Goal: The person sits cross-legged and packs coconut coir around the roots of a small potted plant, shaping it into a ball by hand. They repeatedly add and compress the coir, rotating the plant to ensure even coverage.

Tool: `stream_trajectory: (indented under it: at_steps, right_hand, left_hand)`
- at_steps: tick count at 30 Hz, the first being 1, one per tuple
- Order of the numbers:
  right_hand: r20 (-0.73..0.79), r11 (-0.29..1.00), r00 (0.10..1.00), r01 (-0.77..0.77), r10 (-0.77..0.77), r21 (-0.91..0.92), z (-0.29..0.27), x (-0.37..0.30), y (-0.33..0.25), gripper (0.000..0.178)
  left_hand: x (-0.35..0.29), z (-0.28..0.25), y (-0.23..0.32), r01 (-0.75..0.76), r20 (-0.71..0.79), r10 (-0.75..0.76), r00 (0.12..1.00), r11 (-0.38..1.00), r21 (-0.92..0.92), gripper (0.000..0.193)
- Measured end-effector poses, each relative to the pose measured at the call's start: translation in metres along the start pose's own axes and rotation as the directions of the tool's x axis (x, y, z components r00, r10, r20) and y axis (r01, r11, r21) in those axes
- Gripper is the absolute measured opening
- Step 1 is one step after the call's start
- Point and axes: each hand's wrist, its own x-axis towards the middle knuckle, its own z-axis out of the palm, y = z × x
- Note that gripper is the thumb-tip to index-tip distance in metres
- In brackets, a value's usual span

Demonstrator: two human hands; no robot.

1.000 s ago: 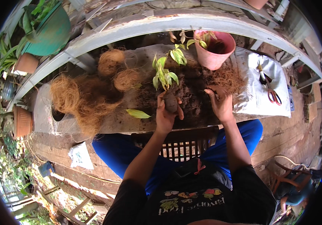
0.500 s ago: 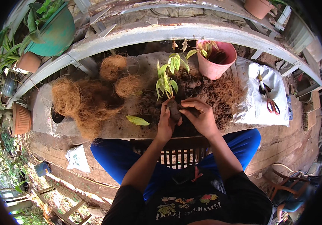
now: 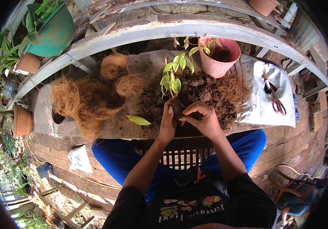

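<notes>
A small leafy plant (image 3: 172,78) with pale variegated leaves leans away from me over the table, its dark root ball (image 3: 178,107) between my hands. My left hand (image 3: 167,121) is wrapped round the root ball's left side. From the right, my right hand (image 3: 201,117) pinches at it with thumb and index finger; whatever lies between those fingertips is too small to make out. Dark loose soil (image 3: 198,91) spreads beneath and beyond both hands. A single yellow-green leaf (image 3: 138,120) lies left of my left hand.
Brown coconut fibre (image 3: 91,103) is heaped at the left. At the back right stands a pink pot (image 3: 218,63) with drooping stems. Red-handled scissors (image 3: 277,105) lie on a white sack (image 3: 253,110). A metal rail (image 3: 171,31) borders the far side.
My right fingertips have shifted slightly down along the root ball. The plant has tilted a little, and my left hand keeps its hold.
</notes>
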Motion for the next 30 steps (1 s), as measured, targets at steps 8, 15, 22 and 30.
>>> stream_trajectory:
  at_steps: [8, 15, 22, 30]
  right_hand:
    - [-0.003, 0.993, 0.998, 0.060, -0.061, -0.104, -0.002, 0.002, 0.001, 0.017]
    - [0.055, 0.982, 0.994, 0.104, -0.096, -0.160, -0.005, 0.002, 0.000, 0.018]
    - [0.037, 0.983, 0.997, 0.078, -0.073, -0.165, 0.000, 0.000, -0.006, 0.016]
    - [0.011, 0.979, 0.994, 0.107, -0.107, -0.171, -0.005, -0.001, -0.003, 0.014]
  left_hand:
    - [-0.002, 0.006, 0.003, -0.027, 0.012, 0.025, 1.000, 0.989, 0.147, 0.049]
    - [-0.003, 0.007, 0.003, 0.005, -0.052, 0.004, 0.999, 0.983, 0.182, 0.045]
    - [-0.007, 0.008, 0.002, 0.013, -0.064, -0.001, 0.998, 0.981, 0.192, 0.042]
    - [-0.002, 0.008, 0.002, 0.004, -0.001, -0.004, 1.000, 0.976, 0.219, 0.041]
